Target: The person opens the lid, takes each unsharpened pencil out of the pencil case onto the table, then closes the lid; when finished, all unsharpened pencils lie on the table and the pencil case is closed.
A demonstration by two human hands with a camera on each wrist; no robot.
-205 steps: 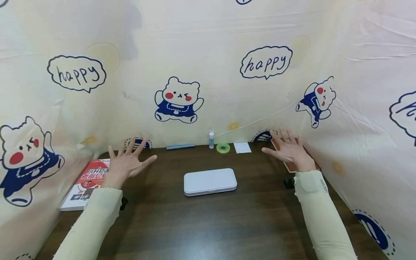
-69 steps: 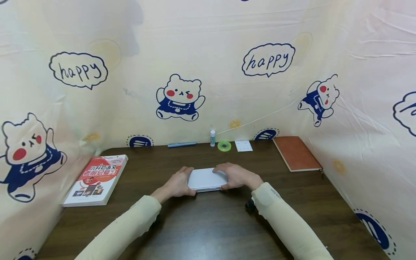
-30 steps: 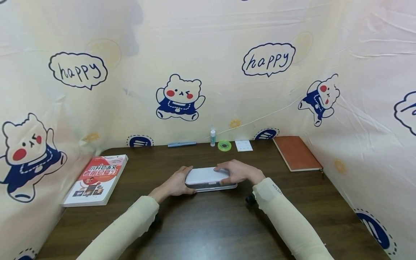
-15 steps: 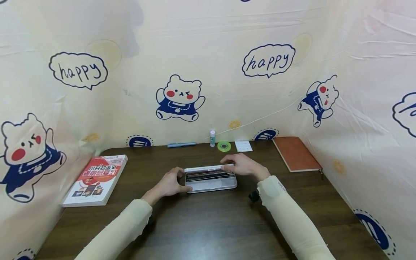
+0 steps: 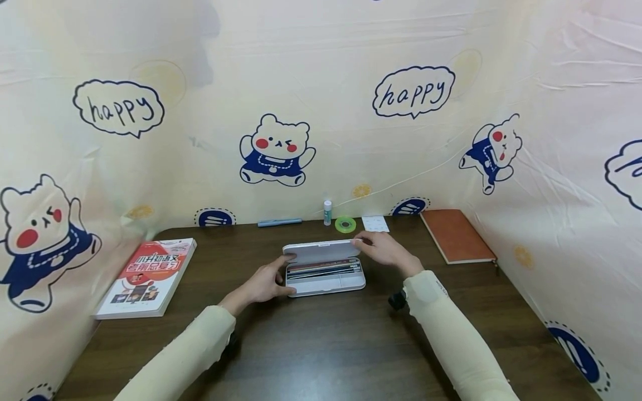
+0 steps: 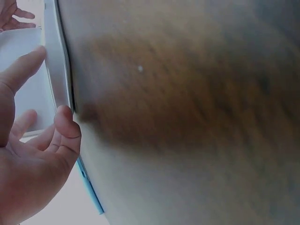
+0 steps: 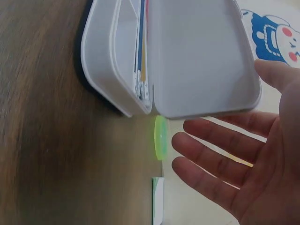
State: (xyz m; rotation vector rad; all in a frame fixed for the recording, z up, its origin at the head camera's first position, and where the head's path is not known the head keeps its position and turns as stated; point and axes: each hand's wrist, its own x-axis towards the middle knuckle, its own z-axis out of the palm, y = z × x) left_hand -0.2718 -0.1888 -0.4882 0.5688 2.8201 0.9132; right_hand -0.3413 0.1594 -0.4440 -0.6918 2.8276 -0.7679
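A white pencil case (image 5: 346,283) lies on the dark wooden table with its lid (image 5: 323,250) raised at the back. Several slim pencils (image 5: 321,271) lie lengthwise inside; their ends show in the right wrist view, in the case's tray (image 7: 96,51). My left hand (image 5: 259,283) holds the left end, thumb at the front edge and index finger up by the lid. With my right hand (image 5: 383,249) I pinch the lid's right corner, thumb on its edge and index finger partly hidden behind it; the other fingers spread loosely below.
Along the back edge stand a blue pen (image 5: 279,222), a glue stick (image 5: 327,213), a green tape roll (image 5: 345,224) and a white paper pad (image 5: 375,224). A red and white book (image 5: 147,275) lies left, a brown notebook (image 5: 457,236) right. A printed cloth hangs around the table.
Both hands came in from the sides to the closed pencil case. The right hand has swung the lid up and back, uncovering the pencils; the left hand has stayed at the left end.
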